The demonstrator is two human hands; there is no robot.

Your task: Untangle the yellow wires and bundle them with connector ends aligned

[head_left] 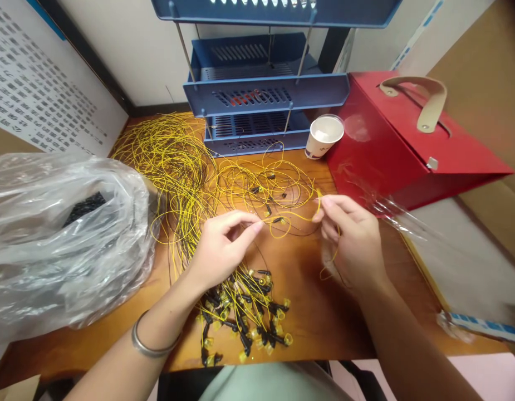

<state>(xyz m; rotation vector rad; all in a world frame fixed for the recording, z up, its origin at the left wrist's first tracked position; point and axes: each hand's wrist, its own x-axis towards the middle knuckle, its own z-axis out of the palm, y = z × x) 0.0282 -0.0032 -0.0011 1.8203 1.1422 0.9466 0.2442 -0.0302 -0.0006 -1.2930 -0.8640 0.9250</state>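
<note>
Between finger and thumb, my left hand (226, 242) pinches a thin yellow wire (298, 215) above the table. The wire stretches across to my right hand (352, 239), whose closed fingertips also grip it, and a loose length dangles below that hand. Just behind both hands lie loops of yellow and black wire (240, 167) with a few small black pieces among them. Under my left wrist runs a thick bundle of such wires (165, 147), ending near the table's front edge in a cluster of black connectors with clear yellow tips (244, 323).
A clear plastic bag (73, 239) with something black inside bulges on the left. Blue stacked trays (265, 92) stand at the back, beside a paper cup (324, 136) and a red box (407, 145) with a beige handle. The wooden table (324, 328) ends close to my body.
</note>
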